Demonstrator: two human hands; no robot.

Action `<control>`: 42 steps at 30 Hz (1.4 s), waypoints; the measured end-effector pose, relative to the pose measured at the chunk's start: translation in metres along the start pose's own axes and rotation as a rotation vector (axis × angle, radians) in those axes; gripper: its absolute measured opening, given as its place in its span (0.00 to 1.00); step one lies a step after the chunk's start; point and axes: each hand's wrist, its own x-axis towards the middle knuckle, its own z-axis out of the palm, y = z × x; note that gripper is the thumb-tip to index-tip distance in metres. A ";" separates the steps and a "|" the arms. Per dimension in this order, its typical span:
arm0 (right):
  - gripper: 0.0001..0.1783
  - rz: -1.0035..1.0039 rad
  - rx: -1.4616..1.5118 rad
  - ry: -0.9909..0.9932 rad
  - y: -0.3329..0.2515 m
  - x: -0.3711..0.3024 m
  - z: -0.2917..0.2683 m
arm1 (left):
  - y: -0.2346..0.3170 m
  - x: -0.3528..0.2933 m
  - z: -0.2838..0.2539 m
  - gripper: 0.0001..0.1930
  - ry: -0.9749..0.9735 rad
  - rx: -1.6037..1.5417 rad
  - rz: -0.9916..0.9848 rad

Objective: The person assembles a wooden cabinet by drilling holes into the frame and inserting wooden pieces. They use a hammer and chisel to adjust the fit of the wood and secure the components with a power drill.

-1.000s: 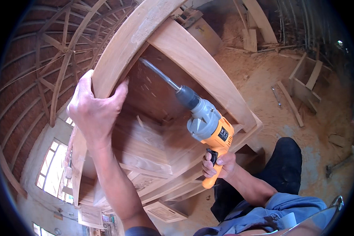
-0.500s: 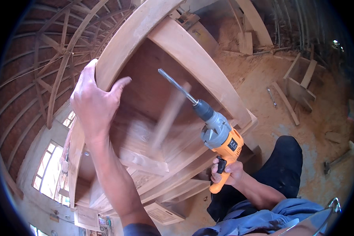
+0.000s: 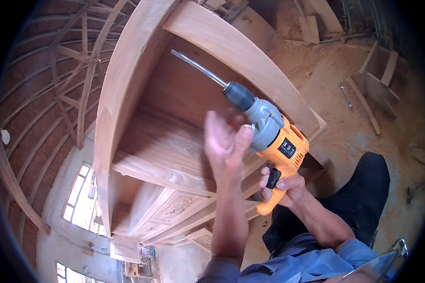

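An orange and grey power drill (image 3: 272,137) is gripped by its handle in my right hand (image 3: 289,187), a finger at the black trigger. Its long steel bit (image 3: 200,69) points up and left across the opening of a wooden cabinet (image 3: 127,89). Beside the grey gearbox is my left hand (image 3: 226,141), thumb raised and fingers apart, partly smeared by motion. I cannot tell whether the left hand touches the drill. Behind both hands lie the cabinet's inner boards and a carved panel (image 3: 174,212).
A wrench (image 3: 346,96) and a wooden strip (image 3: 365,106) lie on the dusty floor at the right, near a small wooden frame (image 3: 385,78). A bright window (image 3: 82,200) is at the lower left, under a roof of curved beams. My dark-trousered knee (image 3: 370,177) is right of the drill.
My left hand has let go of the cabinet's edge and moved right, beside the drill. The drill has shifted slightly up and right in view.
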 end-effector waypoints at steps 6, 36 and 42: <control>0.29 0.005 -0.032 -0.002 -0.006 0.007 -0.004 | -0.002 0.014 0.013 0.36 -0.289 -0.155 -0.201; 0.29 0.003 -0.070 -0.084 -0.006 0.029 0.002 | 0.008 0.021 0.025 0.21 -0.147 -0.017 -0.152; 0.29 -0.026 -0.094 -0.084 -0.007 0.030 0.004 | 0.007 0.024 0.023 0.19 -0.153 0.033 -0.166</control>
